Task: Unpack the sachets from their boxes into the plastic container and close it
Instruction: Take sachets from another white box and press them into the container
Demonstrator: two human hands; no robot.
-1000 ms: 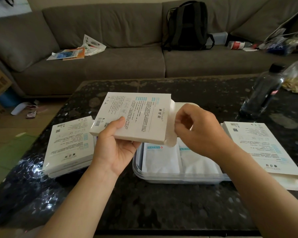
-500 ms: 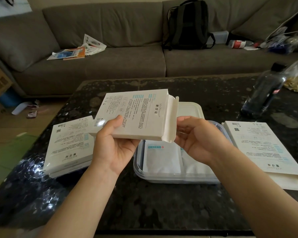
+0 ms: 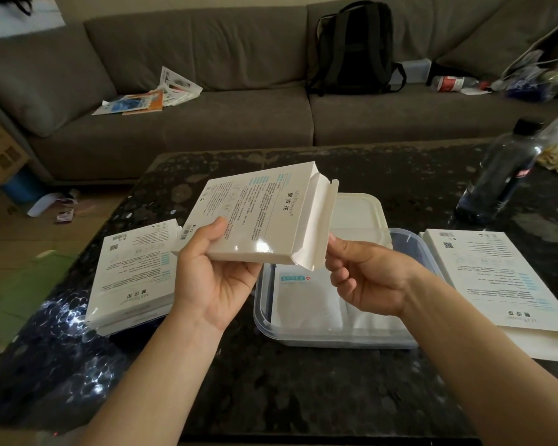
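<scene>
**A:** Log the step in hand.

**B:** Emptying a box (image 3: pixel 258 214). The left hand (image 3: pixel 213 272) grips it from beneath, thumb on the printed face, and holds it up above the left edge of the container (image 3: pixel 335 341). The end flap (image 3: pixel 319 226) stands open, facing right.

**A:** Right hand?

**B:** The right hand (image 3: pixel 368 278) hovers above the container with its fingers loosely curled, gripping nothing that I can see. Its thumb tip is just beside the flap, but I cannot tell if it touches.

**A:** Sachets?

**B:** Some sachets (image 3: pixel 303 297) lie flat inside the container. None shows at the box mouth, and the inside is hidden from where I stand.

**A:** Lid?

**B:** The lid (image 3: pixel 358 217) is off and lies on the table (image 3: pixel 271 397) just behind the container.

**A:** Progress?

**B:** Mid-task, by my reckoning. There is a stack of boxes (image 3: pixel 132 275) left of the container and other boxes (image 3: pixel 490 278) right of it.

**A:** Next move?

**B:** Probably right fingers into the open end, pinching the sachets and drawing them out over the container. The left hand should hold lightly, because squeezing thin card would likely trap the contents.
</scene>
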